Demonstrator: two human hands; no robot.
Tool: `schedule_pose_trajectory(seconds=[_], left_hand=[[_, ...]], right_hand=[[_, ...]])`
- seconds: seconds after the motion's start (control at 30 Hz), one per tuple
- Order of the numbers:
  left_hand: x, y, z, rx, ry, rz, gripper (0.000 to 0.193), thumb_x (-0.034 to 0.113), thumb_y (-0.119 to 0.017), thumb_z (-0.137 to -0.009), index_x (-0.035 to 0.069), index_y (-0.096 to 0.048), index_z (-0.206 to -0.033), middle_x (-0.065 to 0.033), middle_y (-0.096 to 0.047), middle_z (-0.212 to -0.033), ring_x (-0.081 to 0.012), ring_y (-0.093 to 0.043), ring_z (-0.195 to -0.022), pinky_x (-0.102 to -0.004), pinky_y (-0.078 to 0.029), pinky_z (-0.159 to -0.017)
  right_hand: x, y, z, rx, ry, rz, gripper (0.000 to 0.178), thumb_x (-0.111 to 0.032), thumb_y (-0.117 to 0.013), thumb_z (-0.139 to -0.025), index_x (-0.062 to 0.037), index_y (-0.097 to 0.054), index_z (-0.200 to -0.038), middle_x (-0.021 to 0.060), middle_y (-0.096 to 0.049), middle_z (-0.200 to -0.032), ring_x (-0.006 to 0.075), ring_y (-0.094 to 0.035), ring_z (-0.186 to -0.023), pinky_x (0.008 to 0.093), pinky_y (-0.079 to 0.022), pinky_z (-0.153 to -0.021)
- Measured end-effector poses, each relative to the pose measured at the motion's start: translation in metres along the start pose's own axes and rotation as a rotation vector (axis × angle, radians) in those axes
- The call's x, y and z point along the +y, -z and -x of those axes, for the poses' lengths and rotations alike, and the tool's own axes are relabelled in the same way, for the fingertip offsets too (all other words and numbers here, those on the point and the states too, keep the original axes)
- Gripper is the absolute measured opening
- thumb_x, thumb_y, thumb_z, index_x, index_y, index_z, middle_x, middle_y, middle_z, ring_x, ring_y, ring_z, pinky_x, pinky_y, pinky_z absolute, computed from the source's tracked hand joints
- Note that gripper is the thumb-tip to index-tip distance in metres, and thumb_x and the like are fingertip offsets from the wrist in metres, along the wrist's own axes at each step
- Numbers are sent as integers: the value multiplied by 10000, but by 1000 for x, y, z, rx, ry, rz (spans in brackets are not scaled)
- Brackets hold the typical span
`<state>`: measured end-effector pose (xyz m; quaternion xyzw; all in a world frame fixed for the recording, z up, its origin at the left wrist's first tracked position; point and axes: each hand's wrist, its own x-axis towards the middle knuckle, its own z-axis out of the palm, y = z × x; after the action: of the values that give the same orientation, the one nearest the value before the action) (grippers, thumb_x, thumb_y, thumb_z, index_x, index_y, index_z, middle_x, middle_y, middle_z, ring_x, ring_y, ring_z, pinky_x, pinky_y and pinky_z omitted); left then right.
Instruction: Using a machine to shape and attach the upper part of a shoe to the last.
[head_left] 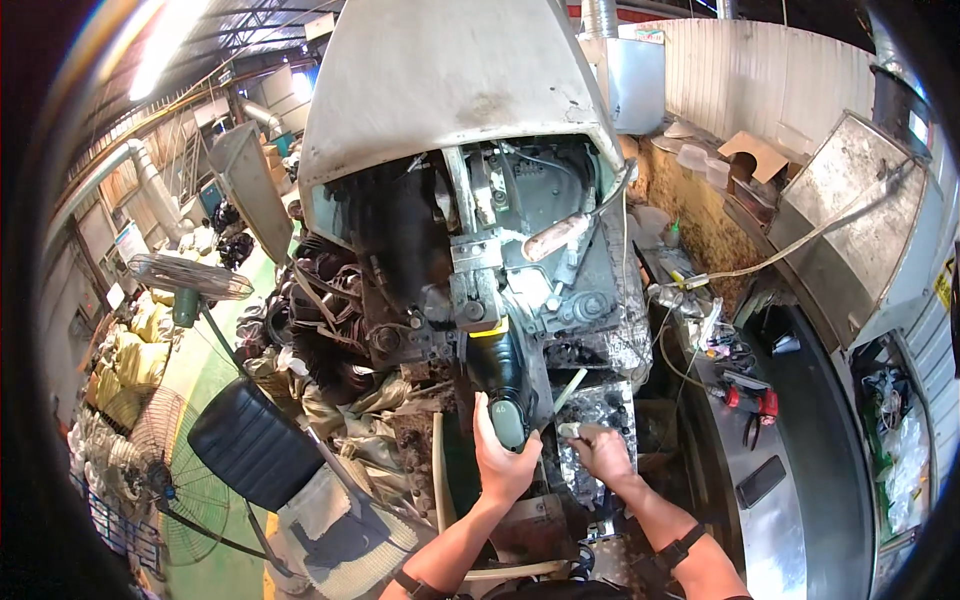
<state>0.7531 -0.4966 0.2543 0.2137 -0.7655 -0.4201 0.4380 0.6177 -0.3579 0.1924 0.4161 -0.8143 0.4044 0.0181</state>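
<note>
My left hand (pixel 503 465) is wrapped around the near end of a black shoe upper on a last (pixel 497 365). A grey-green end face of the last (pixel 509 426) shows between thumb and fingers, and a yellow band (pixel 488 331) crosses the far end. That far end sits at the middle clamp of a large machine (pixel 475 265). To the right, my right hand (pixel 604 456) is closed beside the machine's worn metal plate. A small pale piece (pixel 569 430) shows at its fingers; what it is, I cannot make out. Just beyond, a pale stick (pixel 570 389) stands at a slant.
A lamp (pixel 555 237) hangs over the machine's opening. On the right, a metal bench (pixel 765 535) bears a phone (pixel 760 482) and a red-handled tool (pixel 750 400). At left are a black-backed chair (pixel 255 440), fans (pixel 190 278) and a heap of dark pieces (pixel 325 300).
</note>
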Motion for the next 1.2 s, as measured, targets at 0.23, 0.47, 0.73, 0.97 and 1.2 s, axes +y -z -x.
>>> schedule_pose_trajectory(seconds=[0.23,0.47,0.73,0.97,1.2], left_hand=[[3,2,0,4,-3,23,905,90,-760,-736,-75,-262,-1474,-309,-339,-1498,-426,-349,-1410,-430,-292,-1169],[5,6,-5,14,-45,49,890,109,-801,-756,-47,-302,-1477,-229,-369,-1490,-324,-347,-1412,-393,-253,-1178],[-36,56,-31,136,376,816,380,64,-546,-989,-2,-486,-1358,-156,-628,-1242,-230,-607,-1151,-348,-456,-1026],[-58,73,-26,119,393,720,298,20,-636,-941,-13,-598,-1234,-97,-689,-1118,-177,-649,-1054,-290,-509,-938],[31,106,-86,-149,335,1010,646,29,-771,-845,-11,-436,-1396,-182,-579,-1309,-201,-585,-1168,-354,-485,-999]], right_hand=[[1,-1,2,-76,-69,92,162,-149,-739,-820,-46,-716,-943,185,-690,-906,394,-666,-844,437,-537,-723],[12,-3,0,-40,-137,17,150,-144,-716,-865,-42,-741,-973,211,-711,-938,341,-707,-777,405,-573,-700],[-133,0,-19,-135,-128,-390,1084,-424,-851,-756,105,-206,-1447,411,-386,-1406,465,-413,-1357,459,-392,-1109],[-150,-38,-22,179,-244,-187,925,-180,-811,-721,89,-275,-1424,311,-616,-1097,422,-634,-1017,442,-495,-915],[-180,73,54,-46,-149,-561,1083,35,-801,-721,-8,-123,-1565,202,-432,-1451,276,-493,-1304,423,-385,-1099]])
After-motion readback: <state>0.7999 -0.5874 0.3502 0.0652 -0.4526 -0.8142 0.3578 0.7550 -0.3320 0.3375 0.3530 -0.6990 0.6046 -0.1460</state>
